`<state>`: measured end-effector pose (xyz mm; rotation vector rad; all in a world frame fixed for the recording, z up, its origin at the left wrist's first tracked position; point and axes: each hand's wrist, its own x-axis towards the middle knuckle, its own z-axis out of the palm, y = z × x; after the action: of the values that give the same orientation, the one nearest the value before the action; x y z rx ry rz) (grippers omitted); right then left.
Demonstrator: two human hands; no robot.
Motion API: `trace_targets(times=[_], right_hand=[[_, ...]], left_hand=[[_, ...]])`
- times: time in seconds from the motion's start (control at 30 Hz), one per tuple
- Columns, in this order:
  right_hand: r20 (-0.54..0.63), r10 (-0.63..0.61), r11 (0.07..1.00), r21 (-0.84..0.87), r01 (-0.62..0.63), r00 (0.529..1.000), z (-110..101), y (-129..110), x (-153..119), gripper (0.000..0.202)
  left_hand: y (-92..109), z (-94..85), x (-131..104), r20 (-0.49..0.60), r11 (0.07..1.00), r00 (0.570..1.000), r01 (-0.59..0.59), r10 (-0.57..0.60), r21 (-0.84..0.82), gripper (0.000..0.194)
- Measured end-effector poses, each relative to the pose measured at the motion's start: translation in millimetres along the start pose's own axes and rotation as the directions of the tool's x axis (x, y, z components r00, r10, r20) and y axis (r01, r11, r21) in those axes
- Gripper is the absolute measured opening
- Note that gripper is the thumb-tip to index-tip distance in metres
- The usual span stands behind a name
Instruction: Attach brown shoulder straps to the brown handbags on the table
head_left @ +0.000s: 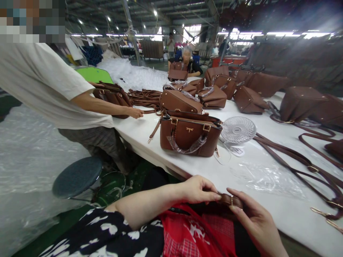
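Note:
Between my two hands, just over the table's near edge, is a brown leather strap with a gold buckle. My left hand pinches one end of it between thumb and fingers. On the other side of the buckle, my right hand grips the strap with the thumb on top and the fingers behind. Much of the strap is hidden by my hands. Ahead on the table stands a brown handbag, upright, with a gold dragonfly emblem and plastic-wrapped handles.
A white fan stands right of the handbag. Long brown straps and clear plastic film lie on the white table. More brown bags fill the back. A co-worker reaches in from the left, beside a round stool.

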<state>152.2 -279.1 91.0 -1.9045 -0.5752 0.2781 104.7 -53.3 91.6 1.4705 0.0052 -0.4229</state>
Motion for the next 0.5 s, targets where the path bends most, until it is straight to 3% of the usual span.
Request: trace_targets(times=[0.23,0.37,0.5], right_hand=[[-0.021,0.061,0.995,0.078,-0.059,0.998,8.8,-4.0,1.7,0.046],[0.029,0.105,0.986,0.125,-0.108,0.994,17.3,-1.5,3.7,0.037],[0.024,0.035,0.999,-0.024,-0.035,0.999,21.4,5.5,9.2,0.036]], left_hand=[[-1.0,-9.1,-1.3,0.003,0.998,0.999,0.038,-0.038,-0.056,0.058],[-6.3,-11.5,0.7,-0.013,0.997,1.0,0.015,-0.016,-0.07,0.057],[-8.9,-13.4,2.1,-0.05,0.996,0.998,0.022,-0.026,-0.085,0.057]])
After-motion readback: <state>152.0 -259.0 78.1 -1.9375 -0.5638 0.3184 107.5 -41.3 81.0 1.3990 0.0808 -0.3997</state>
